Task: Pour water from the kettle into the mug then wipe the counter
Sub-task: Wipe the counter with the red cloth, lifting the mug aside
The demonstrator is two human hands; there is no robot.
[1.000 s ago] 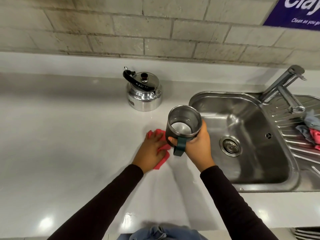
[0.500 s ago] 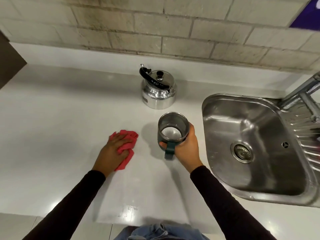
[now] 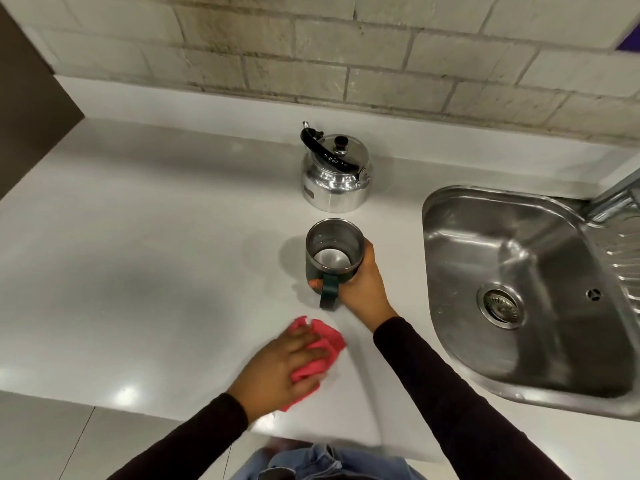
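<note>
In the head view, a white desk point(image 3: 145, 244) is seen from above, backed by a wall of pale bricks point(image 3: 346, 53). A shiny metal kettle point(image 3: 335, 178) with a black handle and a black lid knob is set upright on the desk near the wall. Just in front of it, nearer the viewer, a mug point(image 3: 331, 255) with a steel interior and a dark green handle is held upright by the right hand point(image 3: 362, 284). The fingers of that hand are wrapped around the far side of the mug's body, and the thumb is pressed against the near side beside the handle, which points toward the viewer. Whether the mug's base is resting on the desk or is raised just off it cannot be told. A little clear water seems to be visible at the bottom of the mug, though this is hard to confirm.

A pink cloth point(image 3: 320, 353) is pressed flat against the desk by the left hand point(image 3: 284, 367), close to the front edge and to the left of the right forearm. The left hand is spread open, palm down, with the fingers laid over the cloth; the cloth's corners stick out beyond the fingertips. The hand is slightly blurred. Both arms are covered by dark long sleeves point(image 3: 460, 393).

To the right, a stainless steel sink point(image 3: 519, 237) is sunk into the desk, with a round drain point(image 3: 500, 306) in its basin and a ribbed drainboard at the far right edge. Blue denim point(image 3: 325, 462) is seen at the bottom edge.
</note>
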